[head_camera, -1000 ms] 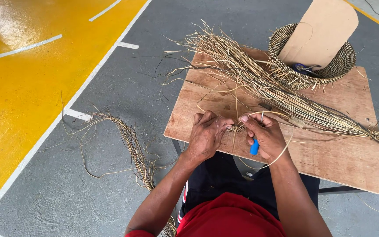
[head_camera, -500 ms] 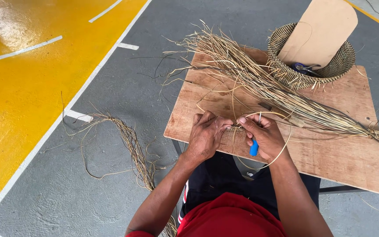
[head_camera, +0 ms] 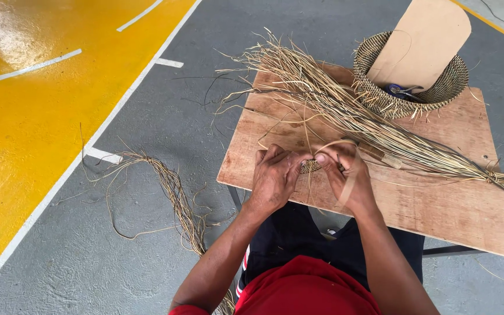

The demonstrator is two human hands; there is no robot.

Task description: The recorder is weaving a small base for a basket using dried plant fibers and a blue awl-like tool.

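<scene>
My left hand and my right hand meet at the near edge of a wooden board. Between them they pinch a small woven coil of straw. A thin pale strand loops over my right hand. Just beyond my hands lies a long bundle of dry straw, spread diagonally across the board.
A woven basket stands at the board's far right corner, with a flat cardboard piece and a blue-handled tool inside. Loose straw trails on the grey floor to the left. A yellow painted floor area lies further left.
My hands have stayed on the coil with small finger shifts. The blue object seen under my right hand earlier is hidden now.
</scene>
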